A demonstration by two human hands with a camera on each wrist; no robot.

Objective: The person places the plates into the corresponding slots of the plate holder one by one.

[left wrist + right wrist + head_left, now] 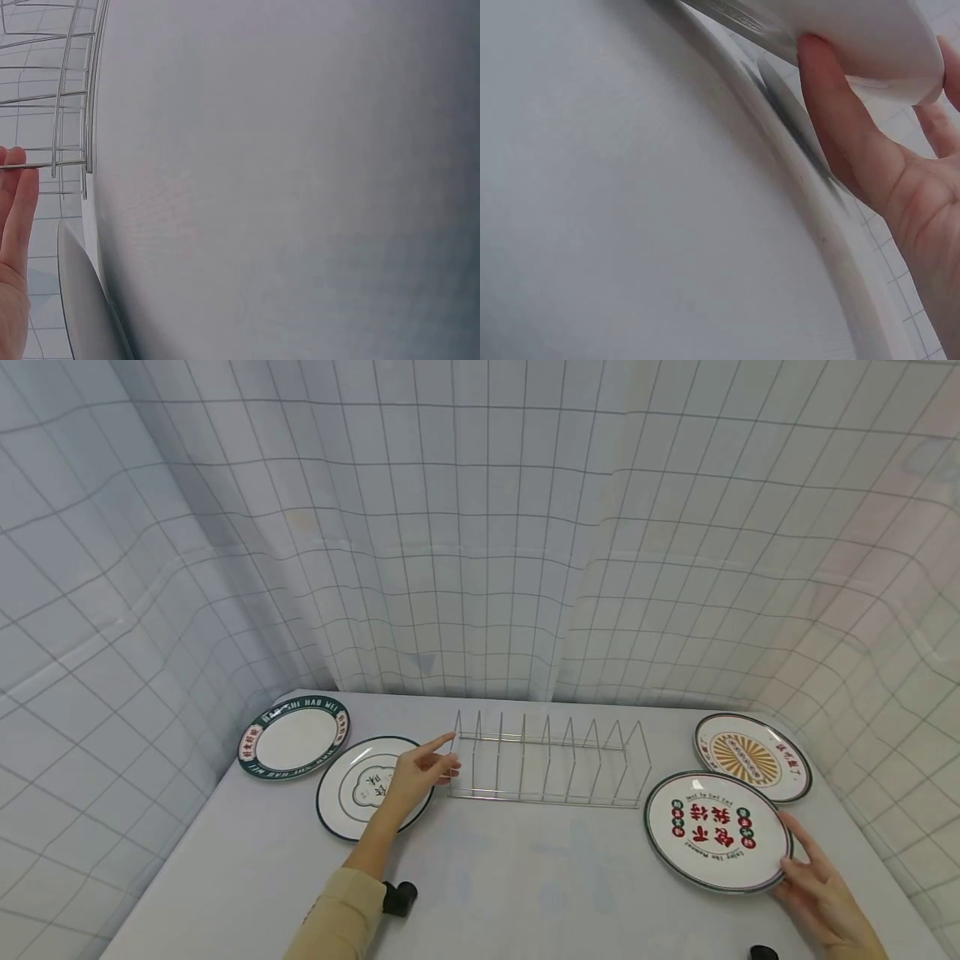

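Observation:
A silver wire dish rack stands in the middle of the white table. At its left end my left hand holds the end wire; in the left wrist view the fingertips meet that wire. My right hand grips the right rim of a white plate with red and green lettering and a dark rim. This plate is tilted, its gripped side raised, and overlaps a sunburst plate behind it. From below, the right wrist view shows fingers against the plate's underside.
To the left lie a green-rimmed plate and a white plate with a cloud-shaped emblem, partly under my left forearm. A gridded white curtain surrounds the table at the back and sides. A black device sits by my left wrist.

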